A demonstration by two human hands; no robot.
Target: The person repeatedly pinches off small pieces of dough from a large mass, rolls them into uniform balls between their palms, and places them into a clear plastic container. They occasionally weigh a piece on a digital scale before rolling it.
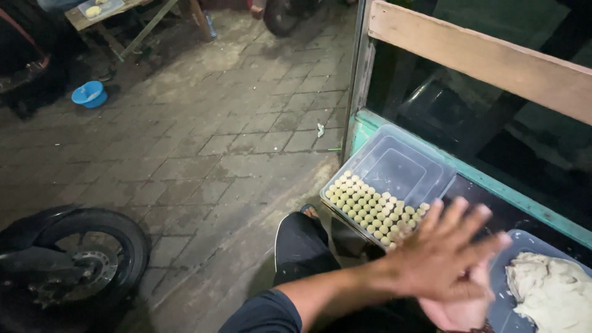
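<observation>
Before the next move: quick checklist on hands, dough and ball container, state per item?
1. Left hand flat over right hand, palms together: ok.
2. Anything between the palms: cannot tell, hidden and blurred.
3. Clear container with rows of small dough balls has bare space at its far end: ok.
4. Dough lump lies in the tray beside the hands: ok.
5. Container sits steady at the ledge edge: cannot tell.

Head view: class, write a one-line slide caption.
Left hand pressed over right hand, beside a clear tray of small dough balls.
</observation>
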